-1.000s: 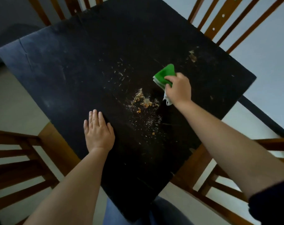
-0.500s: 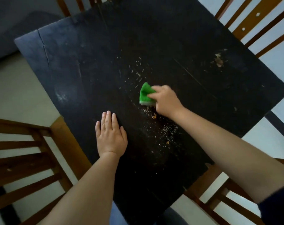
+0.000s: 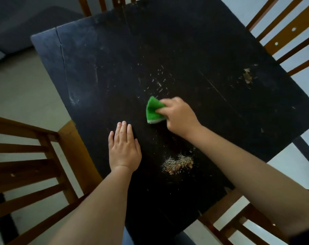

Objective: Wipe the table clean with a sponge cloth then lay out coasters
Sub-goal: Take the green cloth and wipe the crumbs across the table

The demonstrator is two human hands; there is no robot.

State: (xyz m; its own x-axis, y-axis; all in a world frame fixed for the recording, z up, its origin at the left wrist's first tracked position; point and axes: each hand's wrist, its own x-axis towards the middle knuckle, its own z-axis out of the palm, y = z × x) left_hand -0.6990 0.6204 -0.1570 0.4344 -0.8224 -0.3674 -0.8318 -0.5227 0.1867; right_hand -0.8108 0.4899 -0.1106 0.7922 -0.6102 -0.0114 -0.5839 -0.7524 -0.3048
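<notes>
A dark square table (image 3: 100, 71) fills the view. My right hand (image 3: 179, 116) grips a folded green sponge cloth (image 3: 152, 110) and presses it on the tabletop near the middle. My left hand (image 3: 123, 147) lies flat on the table with fingers together, just left of and nearer than the cloth. A small heap of tan crumbs (image 3: 178, 163) sits under my right forearm, close to the near edge. Pale scattered specks (image 3: 159, 80) lie beyond the cloth. No coasters are in view.
Wooden chairs stand around the table: one at the left (image 3: 26, 167), one at the far right (image 3: 288, 32), one at the near right (image 3: 242, 225) and one at the far edge (image 3: 104, 4). A worn pale chip (image 3: 247, 76) marks the table's right side.
My right hand has swept the cloth from the table's right side leftward and toward me. The crumbs are now gathered in a tighter heap nearer the front edge. My left hand stayed flat.
</notes>
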